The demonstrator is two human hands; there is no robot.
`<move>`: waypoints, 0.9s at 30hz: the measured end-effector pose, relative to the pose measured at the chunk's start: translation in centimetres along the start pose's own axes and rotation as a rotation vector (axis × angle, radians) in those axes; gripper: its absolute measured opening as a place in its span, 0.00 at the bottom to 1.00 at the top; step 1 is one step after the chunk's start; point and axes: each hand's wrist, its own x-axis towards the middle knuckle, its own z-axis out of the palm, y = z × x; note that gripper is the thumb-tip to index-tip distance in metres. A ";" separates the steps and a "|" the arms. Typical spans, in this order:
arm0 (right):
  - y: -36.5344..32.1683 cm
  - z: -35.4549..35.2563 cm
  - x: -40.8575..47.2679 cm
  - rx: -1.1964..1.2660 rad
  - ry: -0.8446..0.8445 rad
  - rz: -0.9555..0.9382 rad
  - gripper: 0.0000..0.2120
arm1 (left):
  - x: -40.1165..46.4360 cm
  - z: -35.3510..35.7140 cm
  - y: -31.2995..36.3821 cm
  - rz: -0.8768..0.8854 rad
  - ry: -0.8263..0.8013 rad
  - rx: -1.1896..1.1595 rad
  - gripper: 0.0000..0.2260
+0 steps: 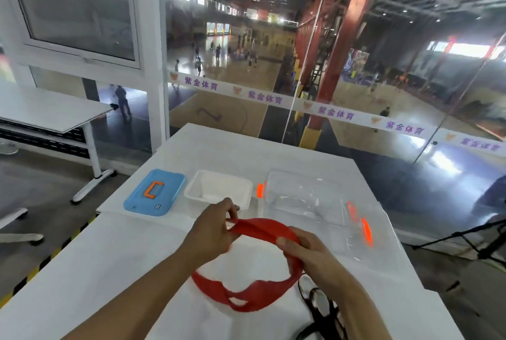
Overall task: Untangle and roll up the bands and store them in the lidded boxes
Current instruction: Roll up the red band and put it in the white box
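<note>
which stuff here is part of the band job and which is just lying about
Job: red band, held by left hand and right hand; black band; white box; blue lid; clear box; clear lid.
Lying about: side table; floor fan.

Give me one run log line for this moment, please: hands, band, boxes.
left hand: pinches red band | right hand: grips red band | white box: open, empty | blue lid: beside it | step: untangling

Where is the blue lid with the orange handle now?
In the head view, the blue lid with the orange handle lies flat at the table's far left, just left of the open white box.
</note>
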 end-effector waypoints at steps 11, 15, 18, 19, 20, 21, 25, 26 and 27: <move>-11.8 -3.6 2.7 -0.151 0.379 -0.444 0.15 | 2.4 -8.9 8.2 0.190 -0.258 -0.088 0.05; -15.3 -4.0 3.6 -0.167 0.424 -0.534 0.21 | 4.2 -10.4 10.7 0.166 0.032 -0.094 0.02; -17.0 -4.0 4.4 -0.202 0.472 -0.545 0.23 | 5.4 -12.1 12.9 0.171 0.213 -0.363 0.02; -17.5 -4.0 4.5 -0.205 0.478 -0.539 0.23 | 5.7 -12.5 13.7 0.162 0.213 -0.470 0.02; -18.0 -3.9 4.5 -0.216 0.469 -0.529 0.21 | 5.9 -12.9 14.2 0.143 0.197 -0.588 0.03; -18.4 -3.9 4.5 -0.240 0.441 -0.516 0.19 | 6.1 -13.2 14.7 0.128 0.175 -0.718 0.05; -18.2 -2.6 4.0 -0.500 0.186 -0.350 0.16 | 6.8 -14.1 15.4 0.029 0.204 -1.079 0.13; -17.8 -2.1 4.0 -0.526 0.133 -0.317 0.17 | 6.9 -14.0 15.5 -0.013 0.214 -1.133 0.14; -17.4 -1.6 4.0 -0.534 0.100 -0.312 0.18 | 6.8 -13.7 15.7 -0.053 0.215 -1.191 0.14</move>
